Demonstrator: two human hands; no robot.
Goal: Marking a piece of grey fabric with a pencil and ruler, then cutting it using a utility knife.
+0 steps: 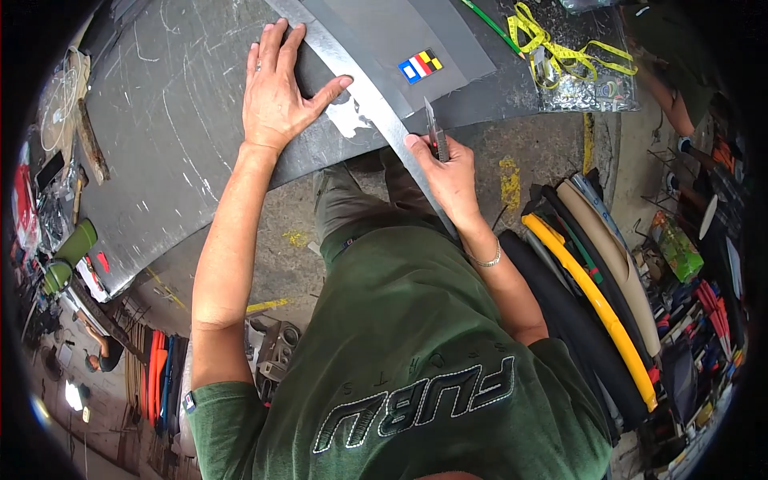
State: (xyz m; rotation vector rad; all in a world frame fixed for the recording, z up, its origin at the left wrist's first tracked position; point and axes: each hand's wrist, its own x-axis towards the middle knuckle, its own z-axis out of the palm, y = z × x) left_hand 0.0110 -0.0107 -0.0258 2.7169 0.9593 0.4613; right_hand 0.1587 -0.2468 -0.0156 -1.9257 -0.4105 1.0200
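Note:
A long metal straightedge (364, 92) runs across the dark work table (168, 136) and past its near edge toward my body. My left hand (276, 104) lies flat with fingers spread, its fingertips and thumb at the straightedge's left side. In my right hand (450, 180), at the table's near edge, is a utility knife (437, 136) with its blade out and pointing away from me. The right thumb rests against the straightedge. Right of the straightedge lies a grey sheet (360, 28) bearing a small colourful checked patch (420, 66). A torn whitish scrap (348, 118) shows beside the straightedge.
A green pencil (492, 28) and a tangled yellow tape measure (544, 48) lie at the table's far right. Rolls of material, one of them yellow (592, 304), stand at my right. A green roll (72, 252) sits at the left edge. Another person's arm (668, 100) shows at far right.

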